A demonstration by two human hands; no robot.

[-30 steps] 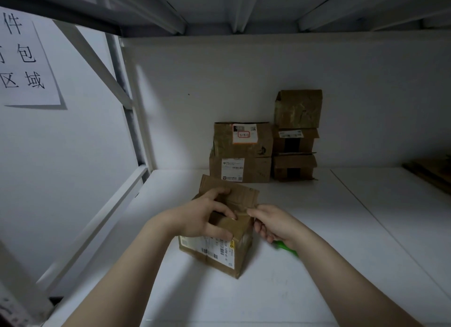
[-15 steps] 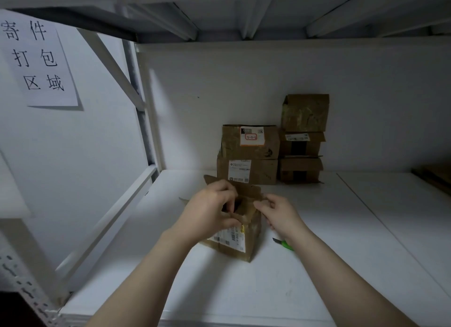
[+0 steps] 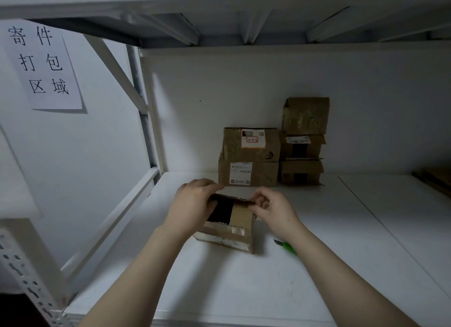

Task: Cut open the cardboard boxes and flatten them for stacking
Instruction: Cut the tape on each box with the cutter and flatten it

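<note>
On white shelf (image 3: 219,290), left hand (image 3: 192,204), right hand (image 3: 273,212) grip corrugated box (image 3: 229,234).

Brown cardboard box (image 3: 229,229) w/ dark inside, white label; green cutter (image 3: 288,248) – black tip; white shelf (image 3: 244,290); white sign (image 3: 46,65) – black characters; brown stacked boxes (image 3: 273,155), white labels.

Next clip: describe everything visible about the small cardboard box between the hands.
The small cardboard box is brown, worn corrugated board, standing on the white shelf. Its top is open: dark inside at left, a tan flap at right. Shiny tape runs along the near edge, a white label below it. The left hand grips its left side and far flap; the right hand pinches that flap's right end.
</note>
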